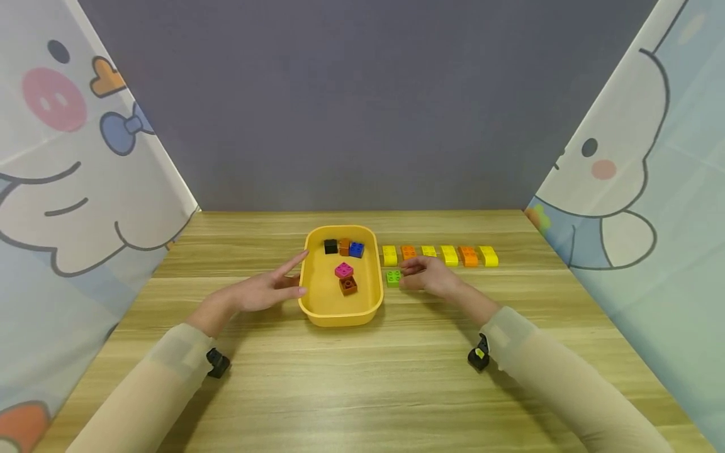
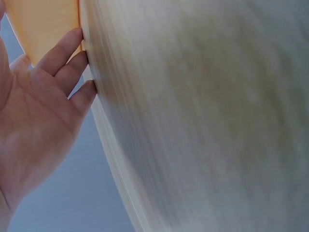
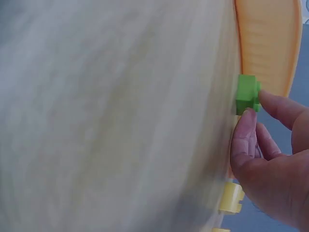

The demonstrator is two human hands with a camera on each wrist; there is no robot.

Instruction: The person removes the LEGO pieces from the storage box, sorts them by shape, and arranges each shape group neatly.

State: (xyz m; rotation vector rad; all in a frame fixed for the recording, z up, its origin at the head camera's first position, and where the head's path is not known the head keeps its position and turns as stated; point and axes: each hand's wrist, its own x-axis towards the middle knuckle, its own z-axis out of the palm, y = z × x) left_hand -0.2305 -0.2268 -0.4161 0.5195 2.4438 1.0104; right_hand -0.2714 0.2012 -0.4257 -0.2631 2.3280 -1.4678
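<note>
A yellow bin [image 1: 340,319] stands on the wooden table. My left hand [image 1: 263,290] rests against the bin's left side with its fingers spread, fingertips at the wall; the left wrist view shows the palm [image 2: 38,125] and fingers by that wall. Just right of the bin sits a green toy brick [image 1: 393,279], studs up. My right hand [image 1: 430,277] has its fingertips at the brick's right side. In the right wrist view, the thumb and a fingertip of the right hand [image 3: 275,140] meet the green brick [image 3: 247,94] at its edge, without wrapping round it.
Behind the right hand runs a row of yellow and orange bricks, from a yellow brick [image 1: 389,255] to another yellow brick [image 1: 488,256]. Inside the bin lie a black brick [image 1: 330,246], a blue brick [image 1: 356,250], a pink brick [image 1: 343,270] and brown ones [image 1: 348,286]. A grey wall [image 1: 362,113] rises behind.
</note>
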